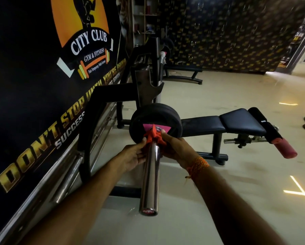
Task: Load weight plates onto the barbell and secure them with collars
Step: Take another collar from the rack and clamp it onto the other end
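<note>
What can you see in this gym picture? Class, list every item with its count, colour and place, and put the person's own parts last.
Chrome steel barbell sleeve: one, silver, centre, pointing toward the camera.
Round black weight plates: at least one, exact count unclear, black with a pink label, on the sleeve.
Orange plastic collar: one, orange, on the sleeve just before the plates.
Black padded bench: one, black, right of the plates.
Red foam roller pad: one, red, at the bench's right end.
Black gym banner: one, black with gold lettering, left wall.
Orange thread wristband: one, orange, right wrist.
Left hand: one, grip on the collar's left side.
Right hand: one, grip on the collar's right side.
</note>
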Tool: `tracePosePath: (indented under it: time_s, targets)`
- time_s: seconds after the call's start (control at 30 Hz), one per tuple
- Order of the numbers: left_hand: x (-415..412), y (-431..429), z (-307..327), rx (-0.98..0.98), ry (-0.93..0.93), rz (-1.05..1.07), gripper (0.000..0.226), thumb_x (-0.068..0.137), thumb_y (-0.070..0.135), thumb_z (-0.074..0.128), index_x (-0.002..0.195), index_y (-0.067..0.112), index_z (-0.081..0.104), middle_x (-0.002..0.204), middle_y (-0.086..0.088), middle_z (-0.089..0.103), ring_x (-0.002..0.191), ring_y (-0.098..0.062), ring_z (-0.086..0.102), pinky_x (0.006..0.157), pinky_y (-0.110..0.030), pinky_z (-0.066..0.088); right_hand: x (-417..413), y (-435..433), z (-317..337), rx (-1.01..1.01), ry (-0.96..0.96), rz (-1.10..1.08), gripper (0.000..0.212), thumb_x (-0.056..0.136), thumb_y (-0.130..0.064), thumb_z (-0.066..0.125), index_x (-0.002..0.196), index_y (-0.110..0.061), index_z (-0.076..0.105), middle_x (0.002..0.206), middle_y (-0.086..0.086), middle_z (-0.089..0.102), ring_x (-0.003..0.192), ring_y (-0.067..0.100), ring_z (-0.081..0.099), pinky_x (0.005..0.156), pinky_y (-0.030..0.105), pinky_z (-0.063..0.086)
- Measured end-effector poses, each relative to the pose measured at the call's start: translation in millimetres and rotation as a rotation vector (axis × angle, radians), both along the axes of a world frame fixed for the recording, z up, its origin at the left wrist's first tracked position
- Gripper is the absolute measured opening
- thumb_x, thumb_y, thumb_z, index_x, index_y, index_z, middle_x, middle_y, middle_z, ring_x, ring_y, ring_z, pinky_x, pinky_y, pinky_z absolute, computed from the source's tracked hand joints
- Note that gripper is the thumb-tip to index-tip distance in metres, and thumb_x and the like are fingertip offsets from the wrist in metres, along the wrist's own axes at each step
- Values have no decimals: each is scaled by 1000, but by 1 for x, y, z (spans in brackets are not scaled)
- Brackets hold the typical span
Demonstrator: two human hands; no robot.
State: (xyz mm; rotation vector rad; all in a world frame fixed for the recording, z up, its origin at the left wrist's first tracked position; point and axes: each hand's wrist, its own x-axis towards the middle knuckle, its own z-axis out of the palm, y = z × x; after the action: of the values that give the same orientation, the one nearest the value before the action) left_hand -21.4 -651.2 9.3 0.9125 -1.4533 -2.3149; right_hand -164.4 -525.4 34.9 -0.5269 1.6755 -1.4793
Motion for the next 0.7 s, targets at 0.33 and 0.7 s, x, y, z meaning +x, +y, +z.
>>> tracePosePath:
  time_s: [0.33,0.7]
  targets:
    - [-23,-21,1,-57,-34,-30,55,93,46,62,125,2,63,114,-14,75,112,-28,69,92,-39,54,-21,-36,10,31,7,81,84,68,-73,77,130,-20,59,119,13,71,112,35,68,101,57,52]
    - [-21,-23,3,-30,0,-46,51,95,41,61,128,2,61,116,-16,74,110,-26,71,86,-34,56,-35,-46,13,77,-221,91,90,60,-53,92,134,-16,56,130,19,66,119,41,63,102,57,51]
